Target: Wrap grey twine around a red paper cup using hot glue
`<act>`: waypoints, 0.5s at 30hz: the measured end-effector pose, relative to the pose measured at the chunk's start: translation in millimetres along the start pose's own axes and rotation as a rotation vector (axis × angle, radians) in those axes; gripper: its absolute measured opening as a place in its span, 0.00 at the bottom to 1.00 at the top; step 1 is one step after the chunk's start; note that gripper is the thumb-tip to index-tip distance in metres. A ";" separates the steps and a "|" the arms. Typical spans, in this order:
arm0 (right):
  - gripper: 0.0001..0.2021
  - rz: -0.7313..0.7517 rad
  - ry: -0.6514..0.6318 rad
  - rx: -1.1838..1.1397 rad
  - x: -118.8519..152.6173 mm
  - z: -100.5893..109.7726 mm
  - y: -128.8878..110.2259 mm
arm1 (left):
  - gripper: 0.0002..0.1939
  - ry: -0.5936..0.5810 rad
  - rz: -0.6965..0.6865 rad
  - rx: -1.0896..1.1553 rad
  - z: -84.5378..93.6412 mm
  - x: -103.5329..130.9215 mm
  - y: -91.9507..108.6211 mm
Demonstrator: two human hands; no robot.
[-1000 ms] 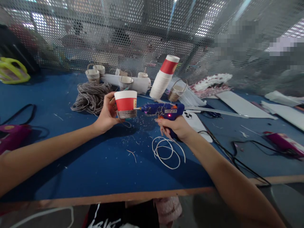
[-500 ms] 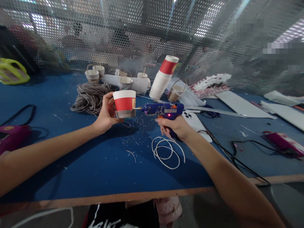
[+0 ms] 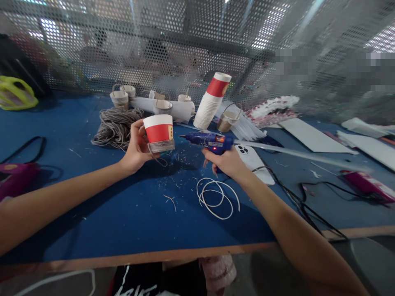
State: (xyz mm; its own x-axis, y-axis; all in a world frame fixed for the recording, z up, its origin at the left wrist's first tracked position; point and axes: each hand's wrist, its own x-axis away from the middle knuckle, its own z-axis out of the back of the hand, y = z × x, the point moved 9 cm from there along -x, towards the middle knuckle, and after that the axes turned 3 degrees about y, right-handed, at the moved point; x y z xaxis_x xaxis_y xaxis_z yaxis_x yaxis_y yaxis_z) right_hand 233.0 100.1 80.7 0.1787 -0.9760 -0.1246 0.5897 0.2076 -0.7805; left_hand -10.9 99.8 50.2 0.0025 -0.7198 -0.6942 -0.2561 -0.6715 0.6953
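Observation:
My left hand (image 3: 136,149) grips a red and white paper cup (image 3: 159,129) from its left side, above the blue table. Grey cord (image 3: 161,146) is wound round the cup's lower part, and a loose end hangs below. My right hand (image 3: 226,159) is wrapped round the handle of a blue glue gun (image 3: 206,140), whose red light is lit. The gun's nozzle points left at the cup with a gap between them. A long clear glue stick (image 3: 286,149) sticks out of the gun's back.
Behind are a grey cord bundle (image 3: 115,127), a leaning stack of cups (image 3: 208,107) and several cord-wrapped cups with handles. A white phone (image 3: 254,164), black cables and a coil of white cord (image 3: 216,197) lie nearer. A purple glue gun (image 3: 18,176) is at left.
The glue gun in my right hand has drawn back from the cup, its nozzle now tipped up slightly. My left hand has moved the cup slightly left and tilted it.

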 end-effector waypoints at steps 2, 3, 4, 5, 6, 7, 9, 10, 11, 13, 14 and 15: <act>0.14 0.149 0.104 0.239 -6.9 7.5 -7.2 | 0.44 0.003 -0.038 -0.039 0.0 0.2 2.7; 0.14 0.217 0.141 0.353 -10.0 8.7 -9.3 | 0.44 0.009 -0.049 -0.066 0.2 0.5 3.5; 0.16 0.255 0.147 0.446 -13.7 7.6 -7.8 | 0.45 0.016 -0.052 -0.100 0.4 0.9 3.8; 0.18 0.257 0.139 0.515 -17.8 6.6 -2.9 | 0.46 0.022 -0.048 -0.138 0.5 1.5 3.7; 0.21 0.240 0.117 0.558 -21.9 6.0 3.9 | 0.46 0.026 -0.041 -0.178 0.3 2.1 3.4; 0.24 0.220 0.088 0.580 -25.1 6.3 10.5 | 0.47 0.030 -0.035 -0.218 0.2 2.8 3.3; 0.29 0.221 0.021 0.587 -27.7 9.6 17.4 | 0.47 0.043 -0.036 -0.291 0.3 4.1 4.1; 0.32 0.252 -0.016 0.581 -26.5 12.0 16.1 | 0.47 0.050 -0.041 -0.320 0.5 4.6 4.9; 0.36 0.290 -0.049 0.574 -23.9 15.0 12.2 | 0.47 0.056 -0.045 -0.347 0.7 5.1 5.5; 0.41 0.347 -0.072 0.542 -15.8 22.8 -1.0 | 0.47 0.058 -0.038 -0.397 0.4 5.6 5.4; 0.38 0.367 -0.032 0.495 -10.9 28.5 -10.9 | 0.47 0.056 -0.028 -0.417 0.0 5.8 5.1; 0.33 0.385 0.021 0.423 -5.2 32.7 -21.8 | 0.47 0.057 -0.017 -0.434 -0.2 6.0 5.1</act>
State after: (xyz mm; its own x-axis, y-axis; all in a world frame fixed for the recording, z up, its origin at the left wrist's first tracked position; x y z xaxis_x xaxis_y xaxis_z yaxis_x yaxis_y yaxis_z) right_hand 244.9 102.8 118.4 0.4299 -0.8249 -0.3671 0.7497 0.5527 -0.3639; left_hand -12.0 92.1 49.6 0.0598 -0.7081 -0.7036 0.1744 -0.6866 0.7058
